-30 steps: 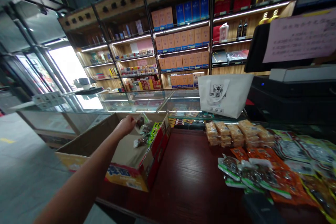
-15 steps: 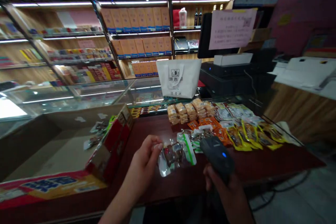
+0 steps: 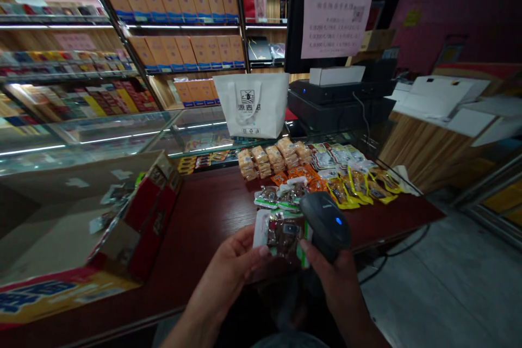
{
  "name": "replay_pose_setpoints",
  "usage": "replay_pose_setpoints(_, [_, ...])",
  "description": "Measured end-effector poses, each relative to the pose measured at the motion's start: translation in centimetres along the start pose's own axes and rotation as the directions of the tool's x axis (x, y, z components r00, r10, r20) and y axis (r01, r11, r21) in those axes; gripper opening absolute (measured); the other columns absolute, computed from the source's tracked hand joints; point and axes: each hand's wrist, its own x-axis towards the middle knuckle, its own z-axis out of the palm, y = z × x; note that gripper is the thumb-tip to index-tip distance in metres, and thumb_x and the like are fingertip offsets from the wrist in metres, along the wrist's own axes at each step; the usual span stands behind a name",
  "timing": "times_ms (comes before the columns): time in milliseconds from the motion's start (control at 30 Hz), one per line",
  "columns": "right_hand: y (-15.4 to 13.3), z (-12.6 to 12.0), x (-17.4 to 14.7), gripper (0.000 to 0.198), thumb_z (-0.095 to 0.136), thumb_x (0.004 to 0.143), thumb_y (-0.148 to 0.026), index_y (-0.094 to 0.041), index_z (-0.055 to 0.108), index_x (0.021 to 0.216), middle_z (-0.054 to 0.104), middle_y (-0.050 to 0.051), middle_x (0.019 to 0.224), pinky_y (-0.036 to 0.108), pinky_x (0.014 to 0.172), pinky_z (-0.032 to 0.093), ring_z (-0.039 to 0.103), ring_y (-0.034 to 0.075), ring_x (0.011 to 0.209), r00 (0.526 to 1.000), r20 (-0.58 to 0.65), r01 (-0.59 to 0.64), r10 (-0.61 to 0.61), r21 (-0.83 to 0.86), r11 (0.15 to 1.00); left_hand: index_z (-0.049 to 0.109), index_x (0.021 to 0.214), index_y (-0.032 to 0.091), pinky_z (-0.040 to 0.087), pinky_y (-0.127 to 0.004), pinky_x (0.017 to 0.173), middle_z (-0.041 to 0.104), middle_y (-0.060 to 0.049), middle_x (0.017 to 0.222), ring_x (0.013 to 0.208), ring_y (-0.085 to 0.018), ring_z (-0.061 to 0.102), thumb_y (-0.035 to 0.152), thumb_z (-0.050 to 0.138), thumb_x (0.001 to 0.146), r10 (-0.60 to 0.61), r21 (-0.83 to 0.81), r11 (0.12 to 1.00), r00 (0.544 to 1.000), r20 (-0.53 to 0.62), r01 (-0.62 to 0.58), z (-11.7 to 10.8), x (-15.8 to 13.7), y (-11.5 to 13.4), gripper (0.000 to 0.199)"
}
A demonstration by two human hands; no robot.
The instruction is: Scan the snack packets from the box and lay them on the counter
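My left hand (image 3: 228,269) pinches the left edge of a clear snack packet (image 3: 281,236) with a green strip and dark pieces inside. In my right hand (image 3: 340,285) is a black barcode scanner (image 3: 326,223) showing a blue light. My right thumb reaches the packet's right edge, and the scanner head stands just above that side. Behind the held packet lie similar green-edged packets (image 3: 267,196). Orange packets (image 3: 302,174), yellow-edged packets (image 3: 359,187) and stacked beige packs (image 3: 261,160) rest farther back on the counter.
A cardboard box (image 3: 142,242) with some packets inside stands at the left of the dark red counter (image 3: 199,217). A white tote bag (image 3: 253,106) is at the back, beside a monitor (image 3: 294,38) bearing a paper sign (image 3: 336,24). Stocked shelves line the wall.
The packet has been raised and turned more toward me. My right hand with the scanner has come closer, its thumb now at the packet. The view has swung right.
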Motion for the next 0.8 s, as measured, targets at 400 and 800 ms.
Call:
replay_pose_setpoints(400, [-1.8,-0.3,0.1,0.029,0.076,0.082,-0.047,-0.02,0.067,0.074,0.06,-0.005,0.053,0.027,0.06,0.048,0.056,0.015,0.053,0.997,0.063,0.034,-0.035,0.014,0.999,0.072,0.077,0.016,0.057,-0.021,0.056,0.075,-0.004,0.069,0.059,-0.015,0.07,0.041,0.095,0.053,0.182,0.064,0.983,0.953,-0.243,-0.171,-1.4,1.1,-1.2,0.041])
replay_pose_setpoints(800, [-2.2,0.0,-2.4,0.05,0.065,0.084,-0.067,-0.017,0.064,0.076,0.057,-0.003,0.05,0.024,0.05,0.042,0.051,0.013,0.046,0.904,0.415,-0.089,0.107,-0.061,0.994,0.069,0.077,0.017,0.062,-0.03,0.073,0.078,-0.003,0.077,0.07,-0.019,0.074,0.039,0.089,0.062,0.376,0.163,0.926,0.846,-0.377,-0.339,-2.6,3.0,-1.1,0.033])
